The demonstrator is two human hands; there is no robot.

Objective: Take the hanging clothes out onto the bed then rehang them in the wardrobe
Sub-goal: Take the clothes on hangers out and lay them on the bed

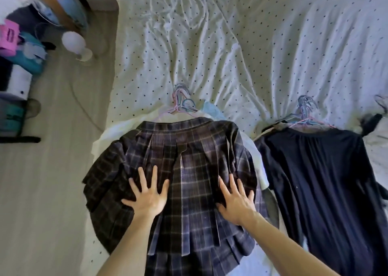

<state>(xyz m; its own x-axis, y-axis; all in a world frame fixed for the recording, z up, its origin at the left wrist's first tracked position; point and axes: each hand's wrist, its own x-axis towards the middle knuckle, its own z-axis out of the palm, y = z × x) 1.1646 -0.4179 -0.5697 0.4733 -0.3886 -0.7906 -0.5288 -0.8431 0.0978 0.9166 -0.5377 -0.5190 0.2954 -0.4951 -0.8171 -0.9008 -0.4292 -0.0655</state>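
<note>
Both hands are pressing flat on a dark plaid pleated skirt [184, 170] that is lying on the bed [210, 44]. The left hand [148, 198] is resting on the skirt's left side with fingers spread straight; the right hand [236, 202] is lying on its right side, fingers also straight. A bunch of hangers [182, 101] is sticking out above the skirt's waistband. Just beside it to the right, a black garment [319, 181] is lying on its own hangers [306, 111]. A small white fan [76, 45] is standing on the floor to the left.
</note>
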